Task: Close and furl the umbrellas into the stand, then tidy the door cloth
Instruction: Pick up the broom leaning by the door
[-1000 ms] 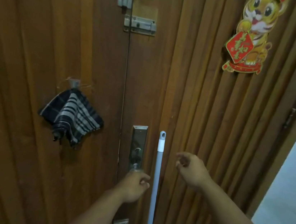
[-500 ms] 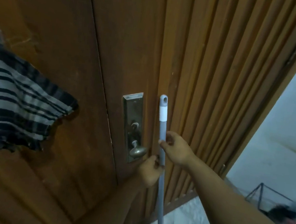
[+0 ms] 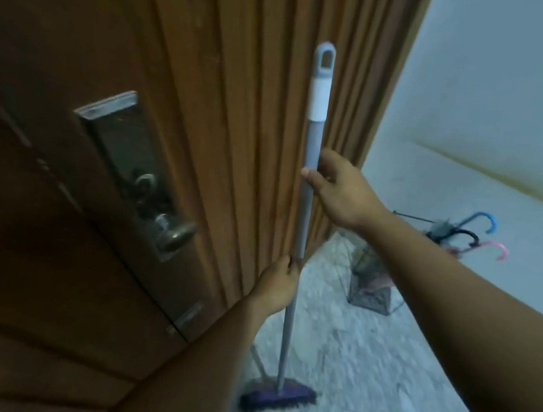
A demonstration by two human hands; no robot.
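A grey broom pole (image 3: 314, 135) with a white band and hanging loop stands upright in front of the wooden door (image 3: 75, 59). My right hand (image 3: 337, 190) grips the pole below the white band. Lower down, my left hand (image 3: 278, 284) holds the same pole. The broom's purple head (image 3: 276, 398) rests on the floor. At the right, by the wall, a wire umbrella stand (image 3: 372, 284) holds furled umbrellas with blue (image 3: 484, 221), black (image 3: 464, 236) and pink (image 3: 495, 251) crook handles. The door cloth is out of view.
A metal lock plate with a round knob (image 3: 175, 234) is on the door left of the pole. Pale speckled floor (image 3: 379, 375) stretches between the door and the white wall (image 3: 502, 98).
The view has swung right and down; the striped cloth has left the frame and the umbrella stand has come in. Both hands went from reaching near the pole to gripping it.
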